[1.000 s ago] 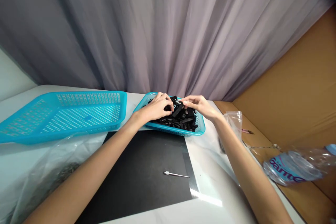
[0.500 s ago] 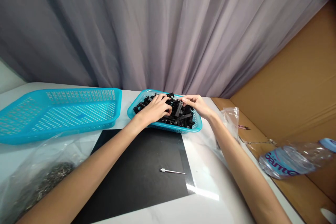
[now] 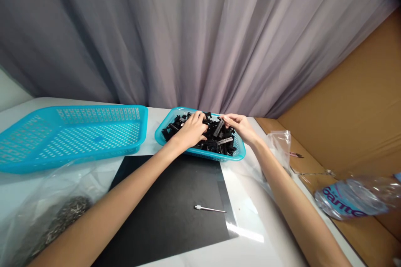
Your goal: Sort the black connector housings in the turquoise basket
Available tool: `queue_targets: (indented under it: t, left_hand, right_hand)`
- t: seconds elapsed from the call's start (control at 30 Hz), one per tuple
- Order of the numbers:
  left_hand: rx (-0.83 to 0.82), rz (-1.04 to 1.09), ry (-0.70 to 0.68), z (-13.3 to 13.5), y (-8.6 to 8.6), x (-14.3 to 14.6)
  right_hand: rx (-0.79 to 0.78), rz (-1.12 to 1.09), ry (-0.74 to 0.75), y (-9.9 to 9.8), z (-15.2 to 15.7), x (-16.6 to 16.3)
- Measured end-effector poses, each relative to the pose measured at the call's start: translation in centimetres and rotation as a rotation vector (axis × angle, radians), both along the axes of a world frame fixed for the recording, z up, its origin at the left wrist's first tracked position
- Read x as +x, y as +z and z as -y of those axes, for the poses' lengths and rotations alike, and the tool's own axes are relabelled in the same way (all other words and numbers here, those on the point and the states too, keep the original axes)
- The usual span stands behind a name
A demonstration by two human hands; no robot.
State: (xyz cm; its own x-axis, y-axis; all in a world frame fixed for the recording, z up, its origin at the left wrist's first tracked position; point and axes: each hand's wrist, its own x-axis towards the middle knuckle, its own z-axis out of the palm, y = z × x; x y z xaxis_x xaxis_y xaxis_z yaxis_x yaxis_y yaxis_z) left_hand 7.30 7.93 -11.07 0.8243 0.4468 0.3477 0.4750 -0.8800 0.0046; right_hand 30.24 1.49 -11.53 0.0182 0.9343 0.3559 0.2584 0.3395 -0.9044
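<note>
A small blue basket (image 3: 200, 159) stands at the back of the table, heaped with black plastic pieces (image 3: 210, 146). My left hand (image 3: 192, 129) rests over the middle of the heap, fingers apart and bent down among the pieces; their tips are partly hidden. At the basket's right side, thumb and forefinger of my right hand (image 3: 239, 125) are pinched on the upper end of a black plastic piece (image 3: 219, 128), which leans over the heap. Its exact shape is too small to make out.
A larger blue basket (image 3: 142, 133) stands left. A clear bag of small metal parts (image 3: 72, 212) lies front left. A thin white-handled tool (image 3: 209, 209) lies on a black mat (image 3: 163, 200). At right are a plastic bag (image 3: 282, 146), a water bottle (image 3: 354, 198) and cardboard (image 3: 351, 104).
The view has shifted slightly, so most things sit a little further right. My left fingers have moved a little over the heap. My right hand stays pinched at the basket's right side.
</note>
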Motion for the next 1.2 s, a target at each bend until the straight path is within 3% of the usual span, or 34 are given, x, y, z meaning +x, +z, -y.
queue_targets:
  t: [0.17,0.43,0.53,0.67,0.87,1.0,1.1,1.2]
  left_hand:
    - [-0.182,0.033,0.003,-0.3,0.8,-0.6]
    - [-0.407,0.047,-0.028,-1.3,5.6,-3.2]
    - [-0.484,0.036,-0.038,-1.1,6.7,-4.1]
    - [-0.505,0.008,-0.049,-1.0,6.9,-4.6]
    - [-0.458,-0.061,-0.074,-1.8,5.8,-4.5]
    - [-0.446,-0.059,-0.074,-1.7,5.7,-4.4]
    - [-0.428,-0.020,0.021,-1.6,6.2,-4.9]
    - [-0.364,-0.074,0.249,-2.0,6.8,-5.8]
  right_hand:
    - [-0.002,-0.032,-0.009,-0.4,-0.2,0.4]
    - [0.014,-0.013,-0.099,-0.7,-0.9,0.4]
    - [0.014,-0.011,-0.099,-0.6,-0.8,0.1]
    - [0.007,0.004,-0.090,-0.3,-0.5,-0.1]
    - [0.001,0.044,-0.051,-0.2,-0.5,-0.3]
    - [0.067,0.224,-0.065,-0.3,-0.5,-0.7]
    - [0.174,0.439,-0.139,-0.5,-0.6,-1.0]
    - [0.216,0.603,-0.197,-0.7,-0.5,-1.0]
